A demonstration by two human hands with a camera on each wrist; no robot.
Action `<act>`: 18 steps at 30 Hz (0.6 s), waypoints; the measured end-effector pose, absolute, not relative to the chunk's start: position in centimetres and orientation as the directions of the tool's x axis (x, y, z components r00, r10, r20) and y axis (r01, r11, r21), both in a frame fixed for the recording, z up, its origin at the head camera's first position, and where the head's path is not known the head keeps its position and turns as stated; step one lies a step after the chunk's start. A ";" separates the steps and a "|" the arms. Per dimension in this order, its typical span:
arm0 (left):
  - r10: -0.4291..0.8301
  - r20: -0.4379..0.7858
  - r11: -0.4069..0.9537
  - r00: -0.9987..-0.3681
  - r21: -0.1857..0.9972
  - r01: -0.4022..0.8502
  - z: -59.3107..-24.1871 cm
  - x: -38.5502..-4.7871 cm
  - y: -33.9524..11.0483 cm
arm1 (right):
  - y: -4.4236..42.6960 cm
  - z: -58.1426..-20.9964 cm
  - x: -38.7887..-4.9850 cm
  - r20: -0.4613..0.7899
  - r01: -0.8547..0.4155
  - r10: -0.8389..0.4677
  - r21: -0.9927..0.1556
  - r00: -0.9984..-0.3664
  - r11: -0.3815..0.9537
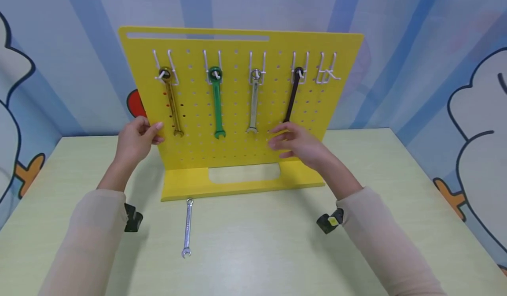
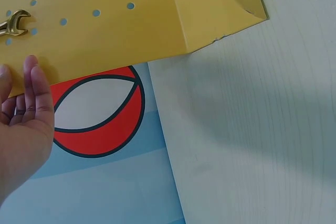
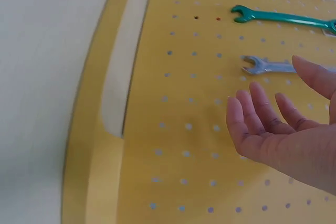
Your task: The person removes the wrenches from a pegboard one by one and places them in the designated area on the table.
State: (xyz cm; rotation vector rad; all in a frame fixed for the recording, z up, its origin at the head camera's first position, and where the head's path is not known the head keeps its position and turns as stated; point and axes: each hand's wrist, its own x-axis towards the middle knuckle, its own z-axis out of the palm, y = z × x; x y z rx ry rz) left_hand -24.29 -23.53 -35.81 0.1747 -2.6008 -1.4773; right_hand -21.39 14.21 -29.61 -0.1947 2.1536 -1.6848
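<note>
A yellow pegboard (image 1: 237,148) stands upright on the table. My left hand (image 1: 136,139) holds its left edge, thumb in front; in the left wrist view the hand (image 2: 26,124) partly covers that edge. Four hooks carry a gold wrench (image 1: 172,104), a green wrench (image 1: 217,104), a silver wrench (image 1: 254,104) and a black wrench (image 1: 292,98). My right hand (image 1: 299,144) is by the black wrench's lower end, which it hides. In the right wrist view the fingers of this hand (image 3: 278,129) are loosely bent with nothing visible between them.
Another silver wrench (image 1: 188,227) lies on the table (image 1: 253,247) in front of the pegboard's base. At the far right of the pegboard a white hook (image 1: 326,73) carries no wrench. A wall with printed cartoon shapes (image 1: 475,106) rises behind the table.
</note>
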 end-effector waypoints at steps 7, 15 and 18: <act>-0.151 0.082 0.540 -0.985 0.842 -0.013 -33.1 -21.8 -21.9 | 15.5 -27.9 -21.8 -0.186 0.137 -0.287 -0.974 -0.940 0.179; -0.166 0.083 0.529 -0.983 0.848 -0.018 -32.3 -21.2 -21.4 | 16.2 -26.4 -22.1 -0.110 0.080 -0.229 -0.987 -0.967 0.136; -0.156 0.087 0.557 -0.984 0.830 -0.015 -32.0 -20.9 -21.2 | 16.3 -26.0 -22.3 -0.084 0.063 -0.195 -0.992 -0.977 0.112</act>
